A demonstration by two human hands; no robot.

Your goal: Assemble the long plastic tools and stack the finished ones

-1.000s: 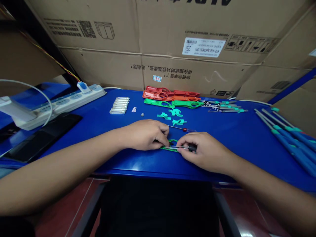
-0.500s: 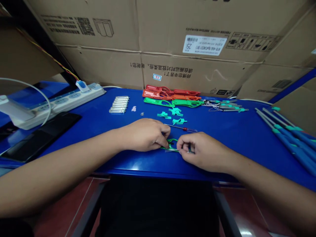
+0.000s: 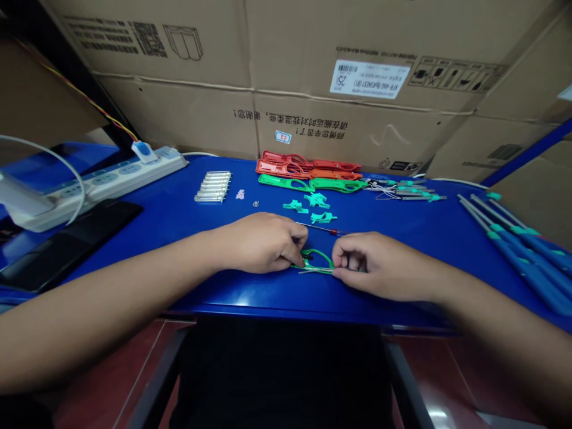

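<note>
My left hand (image 3: 272, 244) is closed with its fingertips pressed on the left part of a green plastic handle shell (image 3: 319, 255), which lies on the table and has an oval opening. At the shell's right end, my right hand (image 3: 370, 262) pinches a thin grey rod (image 3: 313, 271) between thumb and fingers. The rod points left along the shell's near edge; its other end is mostly hidden by the hand. Just behind the hands lies a screwdriver (image 3: 319, 227) with a red collar, its handle partly covered by my right hand.
Behind are small teal plastic parts (image 3: 318, 199), red handle shells (image 3: 286, 170) and a green shell pair (image 3: 337, 185). Clear tubes (image 3: 213, 186) lie at left, near a power strip (image 3: 116, 179) and black phone (image 3: 80, 238). Blue-handled tools (image 3: 527, 256) lie right; cardboard (image 3: 295, 77) stands behind.
My right hand has shifted slightly right and away from me, uncovering more of the green shell's opening and of the thin rod. My left hand stays on the shell.
</note>
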